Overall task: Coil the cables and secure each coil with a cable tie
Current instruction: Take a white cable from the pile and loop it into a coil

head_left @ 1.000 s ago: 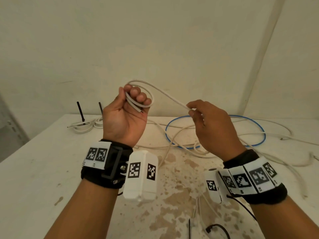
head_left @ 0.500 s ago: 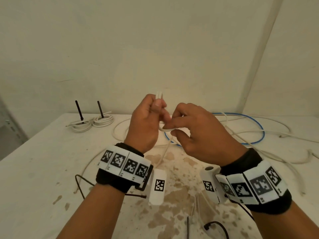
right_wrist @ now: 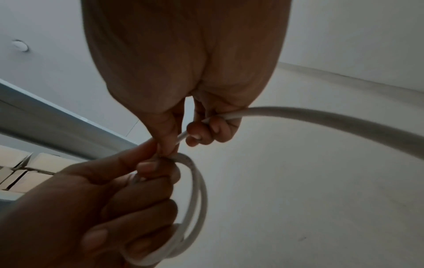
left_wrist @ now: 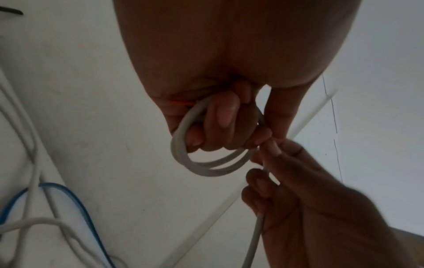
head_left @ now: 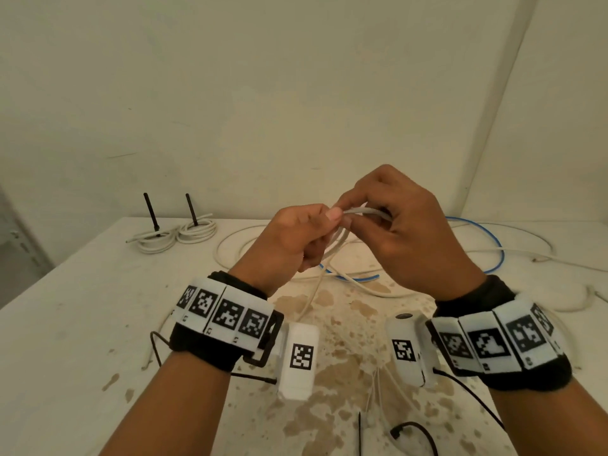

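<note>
My left hand (head_left: 306, 235) holds a small coil of white cable (head_left: 337, 241) above the table, its fingers curled through the loops. In the left wrist view the coil (left_wrist: 201, 166) shows two turns around the left hand (left_wrist: 218, 123). My right hand (head_left: 371, 218) meets the left at the top of the coil and pinches the same white cable (head_left: 365, 211). Seen from the right wrist, the right hand (right_wrist: 181, 139) has thumb and fingers closed on the cable (right_wrist: 321, 116), which trails off to the right. The left hand (right_wrist: 146, 174) grips the coil (right_wrist: 199, 192) just below.
Two tied white coils (head_left: 158, 241) (head_left: 197, 230) with upright black tie ends lie at the back left of the stained white table (head_left: 65, 324). A blue cable (head_left: 495, 258) and loose white cables (head_left: 533, 258) sprawl behind my hands. Black cable ties (head_left: 360, 432) (head_left: 416, 432) lie at the front edge.
A second ago my hands were apart, the right one drawing cable out to the right. They have come together, and the right hand now brings the cable onto the left hand's coil.
</note>
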